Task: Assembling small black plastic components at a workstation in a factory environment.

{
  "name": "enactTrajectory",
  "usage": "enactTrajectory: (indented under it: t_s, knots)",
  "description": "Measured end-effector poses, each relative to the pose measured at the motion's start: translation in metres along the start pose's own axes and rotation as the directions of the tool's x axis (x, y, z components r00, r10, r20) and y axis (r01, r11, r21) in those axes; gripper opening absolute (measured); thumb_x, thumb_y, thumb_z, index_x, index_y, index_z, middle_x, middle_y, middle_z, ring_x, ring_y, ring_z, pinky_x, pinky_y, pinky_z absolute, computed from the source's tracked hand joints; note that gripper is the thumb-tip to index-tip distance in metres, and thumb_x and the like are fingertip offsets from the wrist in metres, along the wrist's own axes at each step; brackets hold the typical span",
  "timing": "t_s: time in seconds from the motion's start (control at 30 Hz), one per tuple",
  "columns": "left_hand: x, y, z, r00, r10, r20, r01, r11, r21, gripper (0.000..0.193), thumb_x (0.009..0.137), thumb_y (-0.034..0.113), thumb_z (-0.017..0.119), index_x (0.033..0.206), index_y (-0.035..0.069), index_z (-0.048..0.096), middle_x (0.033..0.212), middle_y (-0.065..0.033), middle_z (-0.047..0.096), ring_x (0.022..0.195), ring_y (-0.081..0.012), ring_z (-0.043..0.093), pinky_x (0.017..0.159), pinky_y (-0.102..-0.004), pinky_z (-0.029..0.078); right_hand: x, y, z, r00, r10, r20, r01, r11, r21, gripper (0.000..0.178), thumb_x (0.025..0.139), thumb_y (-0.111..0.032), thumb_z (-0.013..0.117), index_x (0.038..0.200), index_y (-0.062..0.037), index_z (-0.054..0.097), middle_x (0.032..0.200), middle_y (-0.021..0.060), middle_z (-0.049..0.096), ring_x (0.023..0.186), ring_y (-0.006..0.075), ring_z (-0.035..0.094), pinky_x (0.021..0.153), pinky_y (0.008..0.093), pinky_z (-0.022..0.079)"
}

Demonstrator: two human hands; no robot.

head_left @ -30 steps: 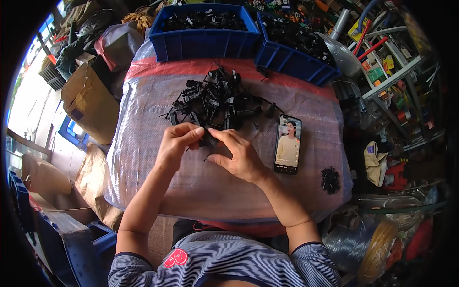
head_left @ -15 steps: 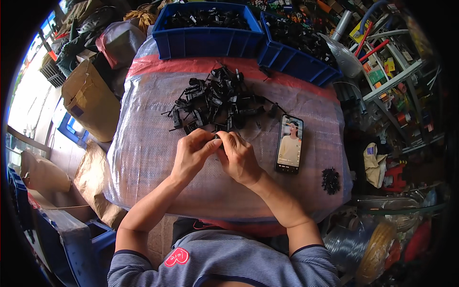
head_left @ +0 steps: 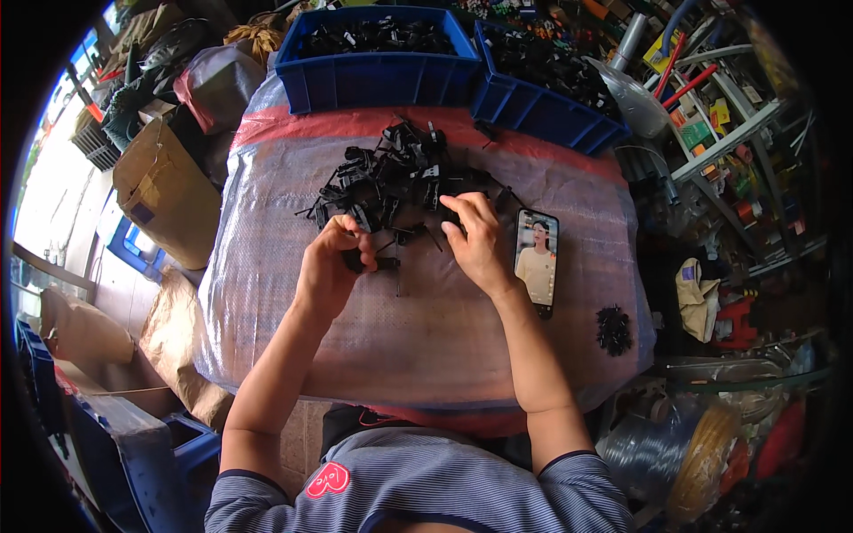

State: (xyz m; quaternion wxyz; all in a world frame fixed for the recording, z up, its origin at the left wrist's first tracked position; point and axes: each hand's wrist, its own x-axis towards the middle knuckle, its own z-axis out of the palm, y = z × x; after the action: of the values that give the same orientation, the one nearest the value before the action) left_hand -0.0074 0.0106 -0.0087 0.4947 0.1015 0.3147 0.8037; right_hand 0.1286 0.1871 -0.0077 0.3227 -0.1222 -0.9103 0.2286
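My left hand (head_left: 327,266) is closed around a black plastic part (head_left: 366,262), its stem jutting out to the right past my fingers. My right hand (head_left: 480,242) is at the near right edge of a heap of black plastic parts (head_left: 395,169). Its thumb and fingers curve round another dark part (head_left: 450,213), mostly hidden by them. The heaped parts have thin rods or wires poking out. To the right of my right hand a phone (head_left: 536,262) lies face up with a person on its screen.
Two blue crates (head_left: 378,84) full of black parts stand at the table's far edge. A small pile of tiny black pieces (head_left: 614,330) sits at the right. Woven plastic sheeting (head_left: 267,311) covers the table. Cardboard (head_left: 169,195) stands left; a cluttered metal rack (head_left: 729,147) is on the right.
My hands were together near the heap's front edge and have come apart. The left has gone left and a little down with a black part; the right has moved right and up to the heap.
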Motion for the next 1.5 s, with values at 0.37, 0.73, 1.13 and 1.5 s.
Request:
enactTrajectory:
  t_s: [0.37, 0.73, 1.13, 1.5]
  knots:
    - [-0.007, 0.000, 0.012, 0.996, 0.040, 0.074, -0.062, 0.945, 0.320, 0.014, 0.072, -0.003, 0.059, 0.085, 0.000, 0.064, 0.100, -0.0089, 0.061, 0.068, -0.0102, 0.053, 0.061, -0.0222, 0.042, -0.001, -0.018, 0.000, 0.984, 0.096, -0.149, -0.044, 0.947, 0.317, 0.033, 0.076, 0.001, 0.064, 0.107, -0.0025, 0.056, 0.101, 0.0066, 0.057, 0.090, 0.0155, 0.057, 0.074, 0.0256, 0.047]
    - [-0.016, -0.007, 0.027, 0.957, 0.164, 0.240, -0.290, 0.593, 0.751, 0.039, 0.074, 0.010, 0.068, 0.112, 0.004, 0.057, 0.089, -0.0003, 0.055, 0.070, -0.0063, 0.048, 0.061, -0.0196, 0.039, -0.014, -0.049, 0.009, 0.951, 0.308, -0.029, -0.194, 0.665, 0.721, 0.027, 0.079, -0.006, 0.066, 0.097, -0.0024, 0.047, 0.110, 0.0088, 0.051, 0.078, 0.0061, 0.044, 0.071, 0.0199, 0.043]
    - [-0.020, -0.006, 0.030, 0.984, 0.080, 0.156, -0.172, 0.625, 0.762, 0.030, 0.075, 0.017, 0.071, 0.099, 0.000, 0.062, 0.082, 0.0007, 0.058, 0.072, -0.0060, 0.051, 0.062, -0.0214, 0.042, -0.010, -0.055, -0.010, 0.955, 0.288, 0.072, -0.234, 0.578, 0.782, 0.025, 0.085, -0.009, 0.060, 0.108, -0.0025, 0.053, 0.097, 0.0051, 0.058, 0.085, 0.0081, 0.056, 0.073, 0.0177, 0.044]
    - [-0.016, -0.016, 0.017, 0.941, 0.299, 0.159, -0.317, 0.614, 0.723, 0.021, 0.074, 0.008, 0.070, 0.090, -0.002, 0.062, 0.085, -0.0025, 0.059, 0.068, -0.0094, 0.052, 0.058, -0.0232, 0.043, -0.017, -0.061, 0.001, 0.995, 0.099, 0.023, -0.092, 0.776, 0.625, 0.012, 0.082, -0.005, 0.062, 0.093, -0.0052, 0.058, 0.093, 0.0017, 0.052, 0.078, 0.0051, 0.048, 0.068, 0.0170, 0.040]
